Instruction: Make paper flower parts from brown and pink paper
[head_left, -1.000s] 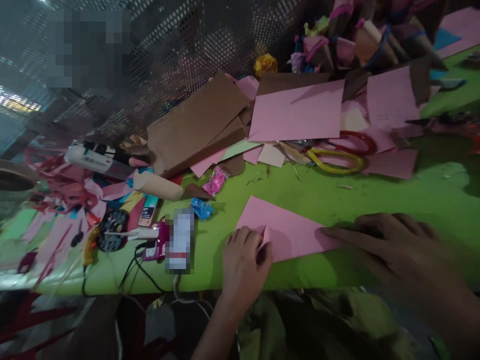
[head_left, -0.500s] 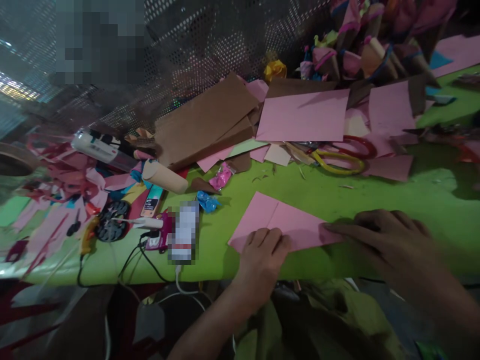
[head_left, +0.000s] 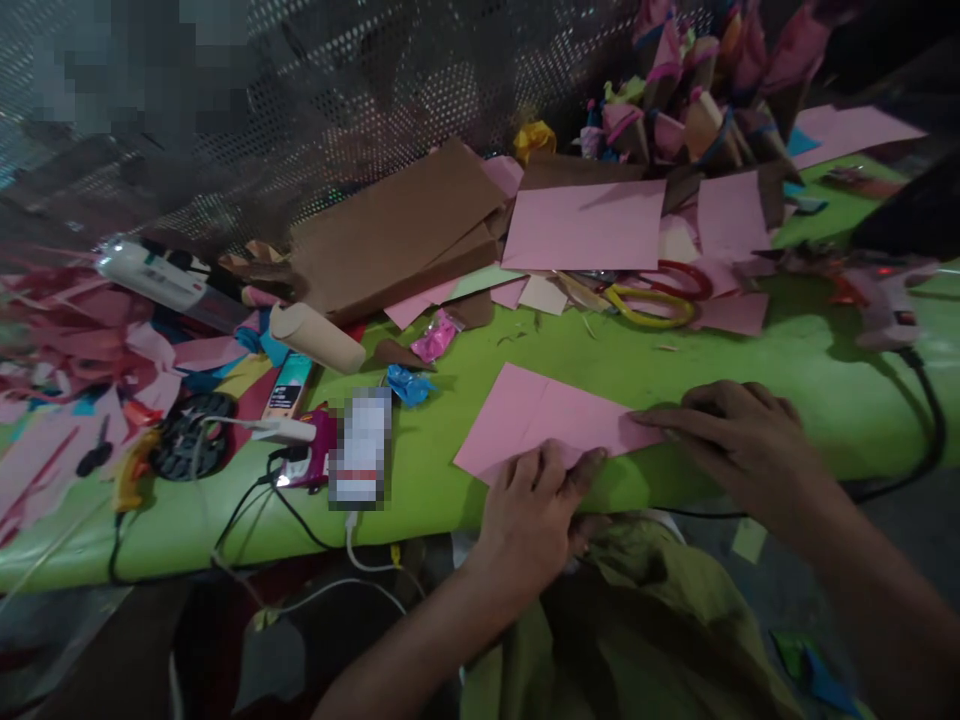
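Observation:
A folded sheet of pink paper (head_left: 551, 415) lies on the green-covered table, with a faint crease running from its top edge. It tapers toward the right. My left hand (head_left: 534, 505) rests on the paper's near edge, fingers slightly bent and spread, thumb stretched to the right along that edge. At the narrow right end, my right hand (head_left: 739, 440) holds the tip between its thumb and forefinger, the other fingers curled; the exact contact beneath is hidden.
Behind the paper are brown cardboard (head_left: 397, 235), a pink sheet (head_left: 585, 225) and yellow-handled scissors (head_left: 652, 308). A phone (head_left: 361, 450) on a white cable lies to the left, near a cardboard tube (head_left: 316, 338). A glue gun (head_left: 889, 300) with a black cord sits at right.
My left thumb has stretched out to the right along the paper's near edge. My right hand stays at the tip. The view has shifted, bringing the right-hand glue gun into sight.

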